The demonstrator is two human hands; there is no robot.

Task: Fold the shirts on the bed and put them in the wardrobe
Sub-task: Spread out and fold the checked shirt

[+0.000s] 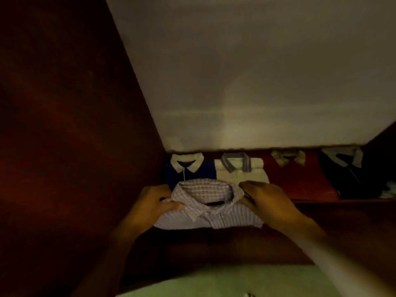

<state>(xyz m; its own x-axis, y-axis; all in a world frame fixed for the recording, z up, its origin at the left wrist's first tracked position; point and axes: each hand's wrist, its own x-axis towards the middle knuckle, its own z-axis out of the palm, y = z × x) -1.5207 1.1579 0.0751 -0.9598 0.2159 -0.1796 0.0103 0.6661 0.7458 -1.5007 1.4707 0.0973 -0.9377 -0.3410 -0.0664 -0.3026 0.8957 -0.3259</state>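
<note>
Dim wardrobe shelf (235,243), four folded shirts (242,170) along the back; both hands, left hand (147,204) and right hand (267,202), grip the checked shirt (210,211) lower centre. Best slide it level, collar forward, so folds hold.

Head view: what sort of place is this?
Probably inside a home wardrobe: dark wooden side panel, folded polo shirts lined up on a shelf, left hand and right hand holding a folded checked shirt.

Dim, warm-tinted scene. Pale panel (246,82) faintly lit at centre; left side lost in shadow. Soft blur throughout; edges bent by wide-angle distortion.
</note>
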